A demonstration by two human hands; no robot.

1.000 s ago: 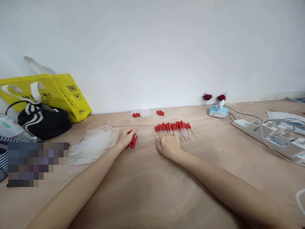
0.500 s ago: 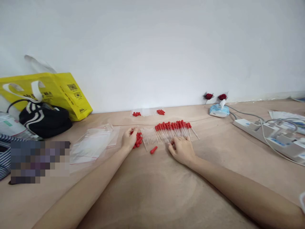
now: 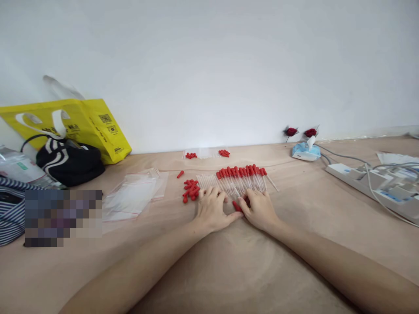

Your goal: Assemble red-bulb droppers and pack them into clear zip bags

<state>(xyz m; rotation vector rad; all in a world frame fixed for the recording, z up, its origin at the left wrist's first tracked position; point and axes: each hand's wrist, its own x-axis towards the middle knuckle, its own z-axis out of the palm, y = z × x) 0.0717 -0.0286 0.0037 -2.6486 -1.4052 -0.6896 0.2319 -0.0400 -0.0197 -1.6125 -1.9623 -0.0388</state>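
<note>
Between my two hands a red rubber dropper bulb (image 3: 236, 206) lies near the table surface. My left hand (image 3: 211, 207) is spread over the lower ends of clear tubes (image 3: 207, 181), its thumb stretched to the bulb. My right hand (image 3: 261, 210) has curled fingers over more tubes, with its thumb against the same bulb; what lies under its fingers is partly hidden. Behind the hands, a row of droppers topped by red bulbs (image 3: 242, 171) lies side by side. A heap of loose red bulbs (image 3: 190, 191) sits left of my left hand, and a single bulb (image 3: 180, 174) lies behind it.
Clear zip bags (image 3: 131, 196) lie at left. Another bag with red bulbs (image 3: 207, 152) rests by the wall. A yellow bag (image 3: 108, 126) and black pouch (image 3: 72, 163) stand far left. At right are a tissue pack (image 3: 306, 151), fabric roses and a power strip (image 3: 366, 187) with cables.
My left hand has left the bulb heap and come right, beside my right hand. The loose bulb in front now lies between the hands. Another bulb lies behind the heap. The view shifted slightly.
</note>
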